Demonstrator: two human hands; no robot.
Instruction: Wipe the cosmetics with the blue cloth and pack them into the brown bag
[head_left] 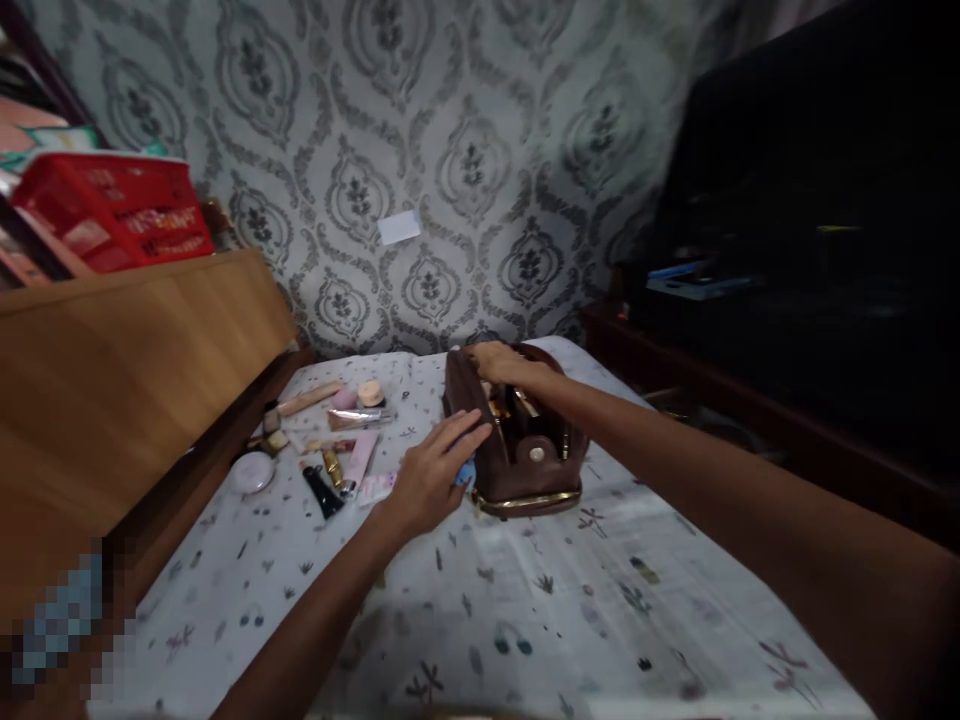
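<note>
A brown handbag [495, 478] with gold trim stands open on the patterned sheet, small items showing inside it. My left hand [435, 475] has its fingers stretched out against the bag's left side. Something light blue [466, 474] shows beneath that hand, too covered to name. My right hand [499, 362] reaches over the bag's far left rim; its fingertips are hidden. To the left lie a black tube [322, 490], a pink tube [362, 457], a gold lipstick tube [332, 466], a clear-handled brush [360, 418] and a round white compact [252, 472].
A wooden headboard-like panel [135, 350] borders the left, with a red basket [120, 210] on top. Patterned wallpaper [472, 160] covers the wall behind. On the right stands a large dark screen [810, 250] above a dark wooden ledge [712, 390].
</note>
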